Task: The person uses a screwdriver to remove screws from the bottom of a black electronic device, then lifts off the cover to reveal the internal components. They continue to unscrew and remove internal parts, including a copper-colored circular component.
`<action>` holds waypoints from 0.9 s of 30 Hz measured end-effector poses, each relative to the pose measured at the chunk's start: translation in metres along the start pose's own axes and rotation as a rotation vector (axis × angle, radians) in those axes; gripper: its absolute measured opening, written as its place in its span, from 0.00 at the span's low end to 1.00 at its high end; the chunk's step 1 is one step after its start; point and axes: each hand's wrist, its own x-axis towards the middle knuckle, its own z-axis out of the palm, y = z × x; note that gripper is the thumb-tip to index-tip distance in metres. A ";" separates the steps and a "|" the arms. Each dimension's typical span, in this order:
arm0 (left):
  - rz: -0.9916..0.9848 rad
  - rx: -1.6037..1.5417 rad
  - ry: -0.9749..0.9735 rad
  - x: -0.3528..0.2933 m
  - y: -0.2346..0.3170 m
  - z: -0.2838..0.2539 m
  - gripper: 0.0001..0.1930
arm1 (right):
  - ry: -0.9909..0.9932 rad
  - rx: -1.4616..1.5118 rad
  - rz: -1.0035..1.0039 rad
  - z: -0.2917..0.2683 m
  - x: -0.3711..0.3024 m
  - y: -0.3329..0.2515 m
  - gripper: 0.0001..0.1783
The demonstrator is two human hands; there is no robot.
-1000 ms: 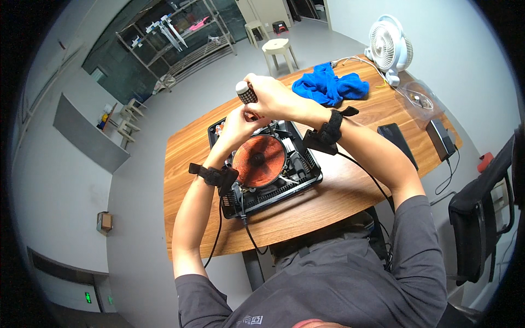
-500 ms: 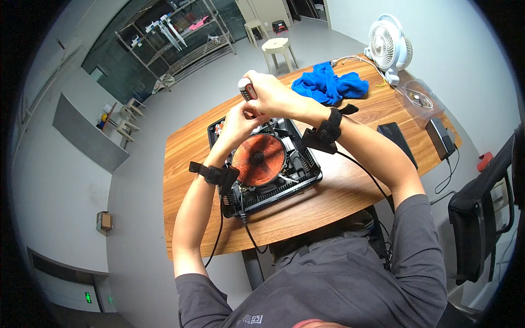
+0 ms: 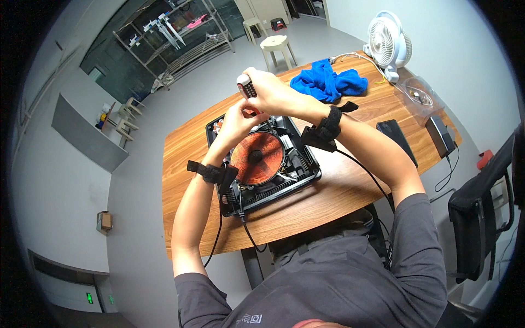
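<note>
Your right hand [image 3: 269, 97] wraps the screwdriver [image 3: 247, 87].
Likely light, stiff; hold its textured handle. Left hand's [image 3: 236, 127] closure, just below: can't tell.

Left arm [image 3: 191, 229] and right arm [image 3: 377, 150], bare below short dark-grey fabric sleeves [image 3: 418, 240], reach forward, elbows bent outward. Right hand [image 3: 266, 92]: fingers curled in a closed grip, just beyond the left hand [image 3: 236, 126]. Left-hand fingers bend inward, tips partly hidden; hand-to-hand contact undetermined.

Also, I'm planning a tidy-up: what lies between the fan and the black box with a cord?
In the head view, a clear container lies between the fan and the box.
</note>
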 end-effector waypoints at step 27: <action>0.086 -0.053 0.028 0.000 0.004 0.006 0.11 | 0.027 -0.171 -0.116 0.004 0.002 0.007 0.29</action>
